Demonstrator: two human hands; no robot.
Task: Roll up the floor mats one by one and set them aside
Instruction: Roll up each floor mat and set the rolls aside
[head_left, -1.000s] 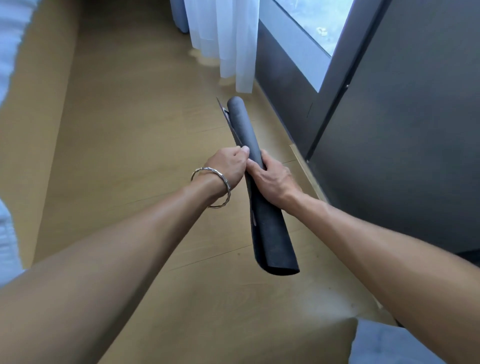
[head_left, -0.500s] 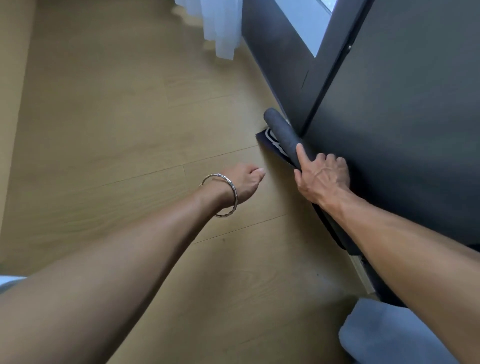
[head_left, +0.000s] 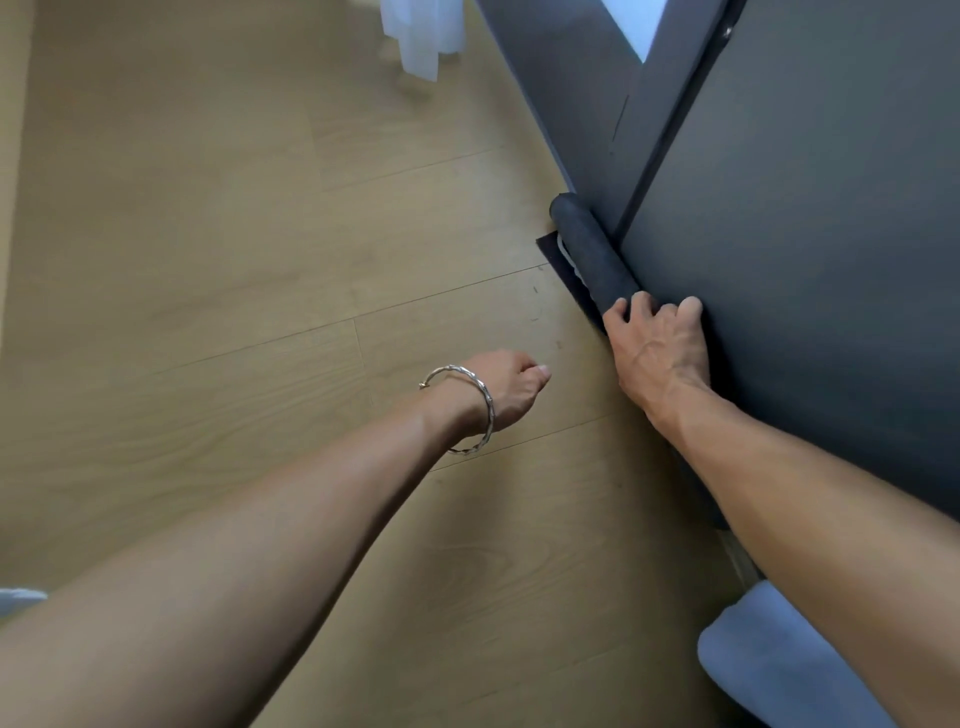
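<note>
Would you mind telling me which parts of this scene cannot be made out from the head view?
All in the head view:
Near end of the rolled mat: covered by the right hand and its forearm.
White print on the mat's loose flap: mostly tucked under the roll.
Curtain: cut off by the top edge.
Blue-grey soft thing: cut off by the bottom edge, partly behind the forearm.

light: soft daylight, fairly bright, from window (head_left: 635, 31) top right | glare: window blown white | shadows: faint, soft-edged on floor (head_left: 208, 234) under arms | contrast: rolled mat (head_left: 592, 254) nearly merges with dark wall (head_left: 805, 260) | blur: slight overall, curtain (head_left: 415, 41) smeared | distortion: wide-angle, straight edges bow near frame borders
</note>
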